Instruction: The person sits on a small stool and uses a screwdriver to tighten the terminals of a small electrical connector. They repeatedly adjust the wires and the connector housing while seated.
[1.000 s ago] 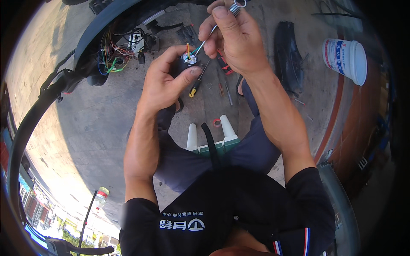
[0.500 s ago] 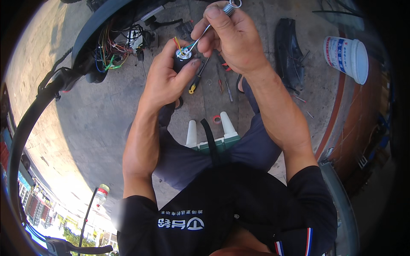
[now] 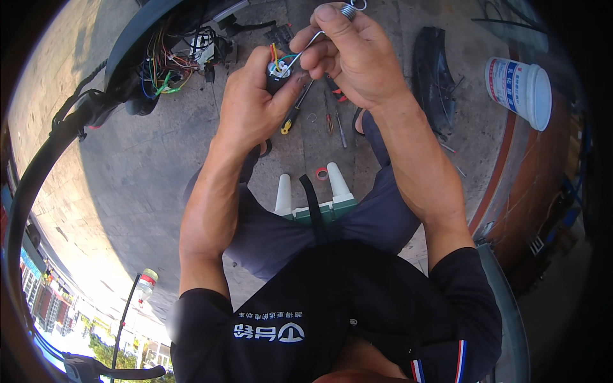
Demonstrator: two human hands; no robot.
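At the top middle, my left hand (image 3: 246, 112) is wrapped round a short black cylindrical part (image 3: 273, 85). Its white inner face is turned up, and red, yellow and green wires come out of it. Between the thumb and fingers of my right hand (image 3: 367, 67) is a thin metal rod tool (image 3: 311, 42) with a coiled, ringed end at the top. The rod slants down to the left, and its tip meets the white face among the wires. Exactly where the tip bears cannot be made out.
A tangle of coloured wires (image 3: 167, 70) hangs at the upper left, beside a curved black tube (image 3: 29, 185). Screwdrivers (image 3: 294, 115) and a red tape roll (image 3: 322, 173) lie below my hands. A black curved panel (image 3: 429, 76) and a white bucket (image 3: 539, 96) are to the right.
Both hands, with the black part and the rod tool, have shifted slightly to the right in the picture. The rod now lies at a flatter slant. Both grips stay the same.
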